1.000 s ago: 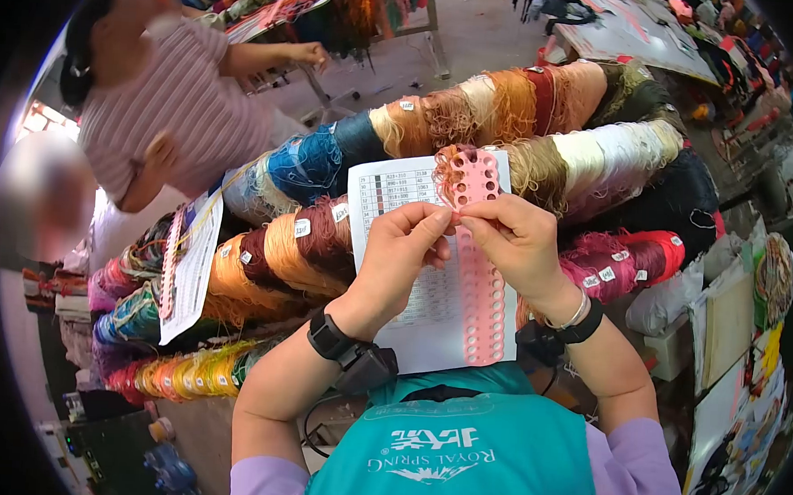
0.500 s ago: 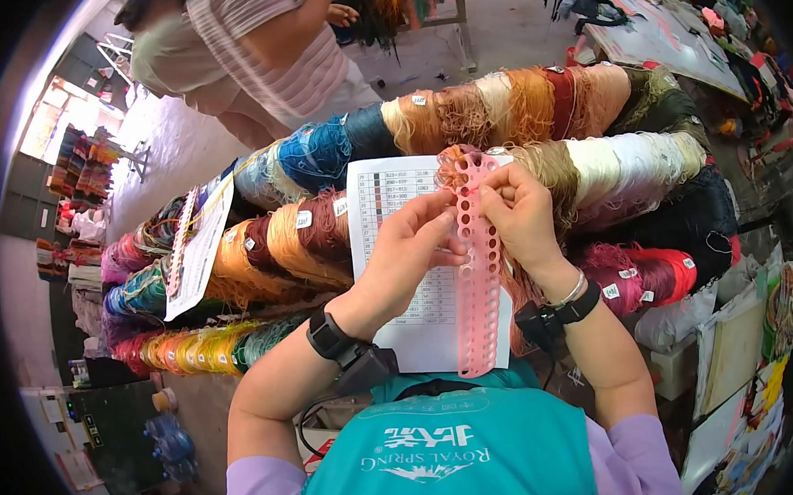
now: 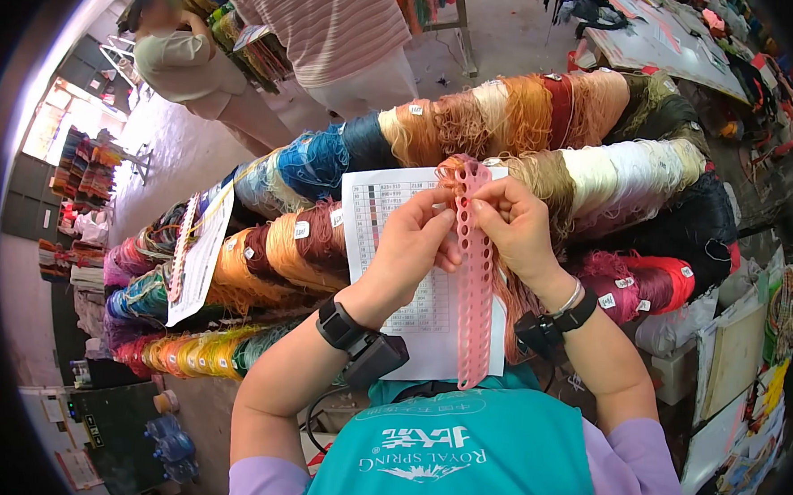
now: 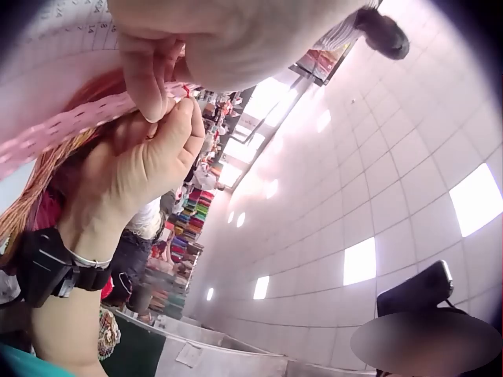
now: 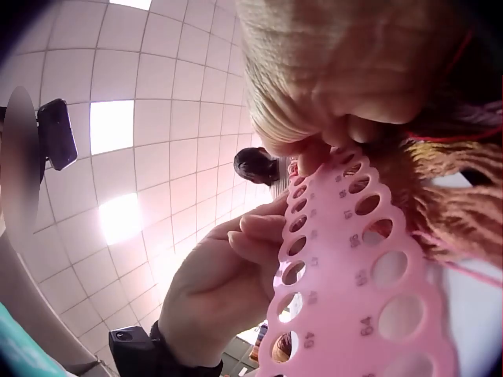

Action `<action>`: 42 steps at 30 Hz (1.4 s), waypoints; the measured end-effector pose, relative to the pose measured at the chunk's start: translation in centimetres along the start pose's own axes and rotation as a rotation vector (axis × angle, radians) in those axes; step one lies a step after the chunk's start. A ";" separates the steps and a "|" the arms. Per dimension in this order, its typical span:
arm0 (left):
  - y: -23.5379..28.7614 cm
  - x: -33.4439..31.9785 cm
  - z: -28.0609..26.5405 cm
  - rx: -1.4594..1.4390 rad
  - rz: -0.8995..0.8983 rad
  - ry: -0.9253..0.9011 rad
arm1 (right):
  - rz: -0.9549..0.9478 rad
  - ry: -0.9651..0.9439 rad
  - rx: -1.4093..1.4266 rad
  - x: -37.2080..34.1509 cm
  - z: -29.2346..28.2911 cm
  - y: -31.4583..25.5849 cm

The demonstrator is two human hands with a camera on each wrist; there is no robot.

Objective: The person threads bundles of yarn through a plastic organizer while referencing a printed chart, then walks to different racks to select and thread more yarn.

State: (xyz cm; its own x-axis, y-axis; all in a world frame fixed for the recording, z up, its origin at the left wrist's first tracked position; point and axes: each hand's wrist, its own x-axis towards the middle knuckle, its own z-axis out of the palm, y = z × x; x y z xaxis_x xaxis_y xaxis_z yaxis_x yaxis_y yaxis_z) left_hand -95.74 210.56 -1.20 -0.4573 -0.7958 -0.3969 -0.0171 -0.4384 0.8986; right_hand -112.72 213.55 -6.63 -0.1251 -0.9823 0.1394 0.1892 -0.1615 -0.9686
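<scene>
A long pink strip with numbered holes (image 3: 475,314) lies lengthwise over a printed white sheet (image 3: 419,338), with orange and brown threads (image 3: 454,172) at its top end. At the strip's left edge, my left hand (image 3: 407,253) has curled fingers, thumb and fingertips closed on that edge. My right hand (image 3: 521,232) is on the other side, near the top. In the left wrist view its thumb and forefinger pinch a small red thread (image 4: 187,91) at the strip's edge. The right wrist view shows my left hand (image 5: 228,283) beside the strip (image 5: 338,275).
Rows of labelled yarn bundles, including white yarn (image 3: 630,161), orange yarn (image 3: 285,242) and yellow yarn (image 3: 195,353), surround the sheet. Another sheet with a pink strip (image 3: 200,260) lies at left. Two people stand beyond the racks; a cluttered table (image 3: 667,47) is at upper right.
My left hand has come back against the strip after being spread beside it. The strip has tilted more edge-on. One person beyond the racks has moved right, and another has come into view.
</scene>
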 end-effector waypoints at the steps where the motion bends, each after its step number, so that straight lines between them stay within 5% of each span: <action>1: 0.0 0.1 0.0 0.002 0.000 0.007 | -0.017 -0.005 -0.026 0.0 0.0 0.0; 22: -0.2 0.5 0.5 -0.070 -0.037 0.049 | -0.003 -0.049 -0.016 0.1 -0.5 -0.4; 30: -0.5 -0.7 -1.4 0.254 0.156 0.229 | 0.035 -0.108 -0.479 0.9 0.8 -2.6; 34: -1.0 -1.3 -1.9 0.202 0.213 0.105 | -0.023 -0.131 -0.707 1.4 1.4 -3.3; 37: -0.4 -1.4 -1.4 0.159 0.186 -0.024 | 0.066 -0.132 -0.663 1.9 1.4 -3.3; 39: 0.4 -1.0 -1.4 0.137 0.063 -0.066 | 0.158 -0.170 -0.382 2.3 0.8 -1.9; 42: 1.0 0.3 -1.3 0.146 0.101 -0.002 | 0.156 -0.219 -0.224 2.8 0.0 -1.1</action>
State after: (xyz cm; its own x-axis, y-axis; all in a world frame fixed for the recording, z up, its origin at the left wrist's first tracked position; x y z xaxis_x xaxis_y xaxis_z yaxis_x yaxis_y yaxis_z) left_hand -94.79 209.33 -0.66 -0.4647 -0.8319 -0.3034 -0.0998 -0.2913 0.9514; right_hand -113.25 210.93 -5.21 0.1054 -0.9944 0.0038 -0.0314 -0.0071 -0.9995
